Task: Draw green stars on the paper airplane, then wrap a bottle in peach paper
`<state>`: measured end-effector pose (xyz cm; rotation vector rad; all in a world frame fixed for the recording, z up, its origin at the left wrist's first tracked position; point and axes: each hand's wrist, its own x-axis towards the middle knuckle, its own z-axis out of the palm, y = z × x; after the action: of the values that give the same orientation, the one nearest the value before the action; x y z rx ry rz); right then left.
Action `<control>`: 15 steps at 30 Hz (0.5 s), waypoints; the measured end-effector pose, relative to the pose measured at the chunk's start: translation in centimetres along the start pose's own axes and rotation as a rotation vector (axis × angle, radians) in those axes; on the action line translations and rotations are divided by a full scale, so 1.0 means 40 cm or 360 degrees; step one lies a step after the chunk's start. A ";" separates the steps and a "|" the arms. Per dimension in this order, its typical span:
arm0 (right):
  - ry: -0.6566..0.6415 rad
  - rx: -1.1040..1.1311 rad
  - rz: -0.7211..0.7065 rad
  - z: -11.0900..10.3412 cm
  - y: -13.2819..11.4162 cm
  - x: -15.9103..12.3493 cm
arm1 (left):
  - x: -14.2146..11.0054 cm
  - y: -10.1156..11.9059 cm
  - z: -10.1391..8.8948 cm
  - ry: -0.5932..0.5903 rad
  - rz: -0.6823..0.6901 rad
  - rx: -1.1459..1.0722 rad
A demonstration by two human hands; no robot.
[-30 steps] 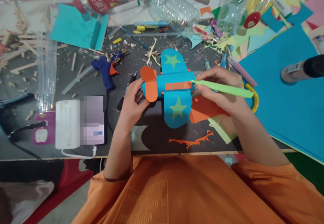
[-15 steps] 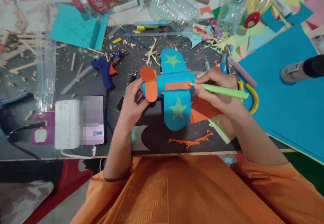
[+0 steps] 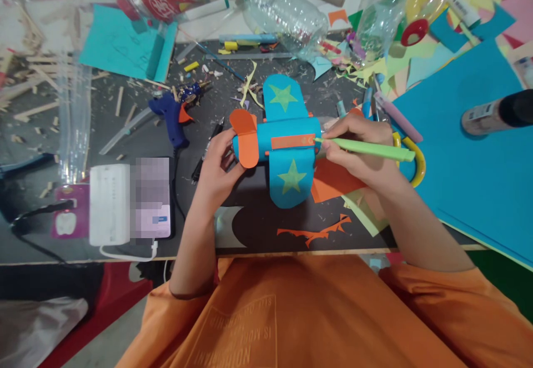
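A blue paper airplane (image 3: 287, 140) with green stars on its wings, an orange stripe and an orange propeller sits in front of me over the dark table (image 3: 137, 135). My left hand (image 3: 219, 165) grips its nose end just behind the propeller. My right hand (image 3: 360, 149) holds a long green paper strip (image 3: 370, 149), whose tip touches the right end of the orange stripe on the airplane's body.
A blue glue gun (image 3: 172, 115) lies left of the airplane, a white power strip (image 3: 110, 204) with a phone further left. A large blue paper sheet (image 3: 470, 151) covers the right. Plastic bottles (image 3: 283, 10), paper scraps, wooden sticks and a glue stick (image 3: 495, 112) crowd the back.
The green strip shifted slightly: my right hand tilted it, its tip staying at the stripe's right end. My left hand and the airplane hardly moved.
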<state>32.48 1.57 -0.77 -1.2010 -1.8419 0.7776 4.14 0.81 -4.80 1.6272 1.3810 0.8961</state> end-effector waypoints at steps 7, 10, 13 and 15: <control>0.0062 -0.0011 -0.0038 0.011 -0.003 -0.001 | -0.002 -0.003 0.003 0.0002 0.0001 -0.0005; 0.0001 0.0005 -0.0042 0.006 -0.007 0.000 | -0.001 -0.007 0.002 0.0004 0.0024 0.0059; -0.0028 0.0024 -0.0056 0.000 -0.007 0.001 | -0.001 -0.010 0.001 -0.0001 0.0045 0.0089; -0.0016 0.0020 -0.0040 -0.001 -0.005 0.001 | -0.001 -0.012 0.000 -0.0015 0.0045 0.0080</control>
<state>32.41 1.54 -0.58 -1.1658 -1.8542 0.7816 3.94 0.80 -5.23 1.6903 1.3872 0.8754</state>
